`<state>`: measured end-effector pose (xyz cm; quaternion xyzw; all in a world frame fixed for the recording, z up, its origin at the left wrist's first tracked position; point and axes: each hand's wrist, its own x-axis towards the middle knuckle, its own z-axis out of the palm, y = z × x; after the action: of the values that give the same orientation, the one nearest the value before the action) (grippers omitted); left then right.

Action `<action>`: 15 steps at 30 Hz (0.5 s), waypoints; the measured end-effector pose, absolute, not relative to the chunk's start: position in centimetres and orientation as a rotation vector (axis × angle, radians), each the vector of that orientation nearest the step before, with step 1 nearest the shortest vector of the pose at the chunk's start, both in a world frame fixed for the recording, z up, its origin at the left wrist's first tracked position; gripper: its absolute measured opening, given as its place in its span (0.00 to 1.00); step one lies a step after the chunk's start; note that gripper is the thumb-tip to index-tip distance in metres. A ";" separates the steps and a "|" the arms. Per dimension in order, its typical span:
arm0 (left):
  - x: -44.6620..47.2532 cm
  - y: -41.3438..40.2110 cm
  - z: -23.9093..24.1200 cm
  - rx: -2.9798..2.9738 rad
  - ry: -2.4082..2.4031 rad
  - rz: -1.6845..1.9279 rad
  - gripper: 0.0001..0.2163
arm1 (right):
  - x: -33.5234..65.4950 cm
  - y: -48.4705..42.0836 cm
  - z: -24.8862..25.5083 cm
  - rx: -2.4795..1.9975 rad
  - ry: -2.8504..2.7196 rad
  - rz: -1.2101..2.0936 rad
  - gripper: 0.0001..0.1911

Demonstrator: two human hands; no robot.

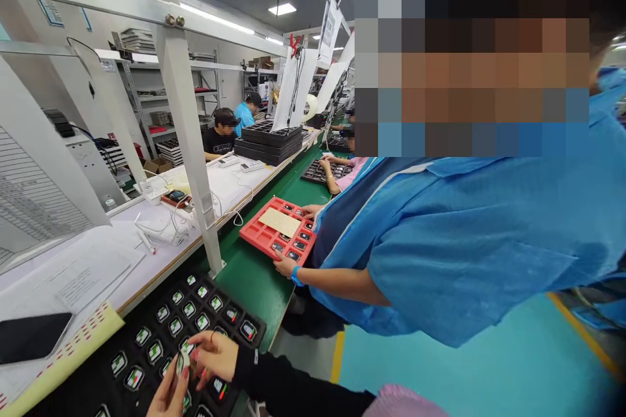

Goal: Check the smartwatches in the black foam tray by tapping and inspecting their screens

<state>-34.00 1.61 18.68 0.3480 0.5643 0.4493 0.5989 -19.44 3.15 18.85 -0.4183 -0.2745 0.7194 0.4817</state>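
Observation:
My left hand (169,393) is at the bottom, its fingertips pinching a small pale part with a dark edge (184,363). From the right, my right hand (219,355) closes on the same part with bent fingers; a black sleeve covers that arm. Both hands are over a black tray (254,305) with rows of small square watch-like units (155,352). Those units have pale rims and green and white faces, some with red marks. My fingers hide part of the held piece and several units below.
A co-worker in blue (469,241) stands close on the right, holding a red tray (259,244) over the green bench (244,267). A white post (183,111) rises behind my tray. Papers (73,280) and a black phone (34,337) lie left. Black trays (268,143) are stacked farther off.

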 end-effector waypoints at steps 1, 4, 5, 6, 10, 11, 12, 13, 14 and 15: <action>-33.1 1.4 19.3 0.756 1.292 1.058 0.24 | -19.5 3.0 19.8 -1.006 -0.688 1.724 0.36; -31.6 1.3 21.0 0.584 1.158 1.170 0.27 | -18.8 2.4 22.0 -0.983 -0.727 1.702 0.35; -31.3 1.3 21.7 0.519 1.092 1.209 0.27 | -18.4 2.3 22.8 -0.977 -0.738 1.702 0.34; -31.1 1.2 22.3 0.479 1.031 1.216 0.26 | -18.0 2.2 23.5 -0.974 -0.758 1.691 0.33; -30.3 0.5 25.7 0.385 0.813 1.172 0.20 | -16.7 1.7 27.3 -0.997 -0.889 1.525 0.27; -30.1 0.3 26.5 0.379 0.762 1.165 0.20 | -16.6 1.6 28.2 -1.008 -0.912 1.481 0.25; -29.9 0.2 27.2 0.370 0.719 1.167 0.20 | -16.6 1.4 29.1 -1.016 -0.922 1.438 0.24; -29.8 0.1 27.9 0.354 0.689 1.166 0.19 | -16.6 1.3 29.9 -1.021 -0.925 1.400 0.22; -29.7 0.1 28.4 0.332 0.674 1.164 0.20 | -16.7 1.1 30.6 -1.024 -0.923 1.367 0.21; -29.6 0.0 28.8 0.306 0.662 1.160 0.20 | -16.8 0.9 31.1 -1.025 -0.916 1.339 0.21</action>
<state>-29.59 -0.02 28.82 0.1414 0.3059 0.5358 0.7742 -16.81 0.93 31.09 -0.4373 -0.3910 0.5714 0.5739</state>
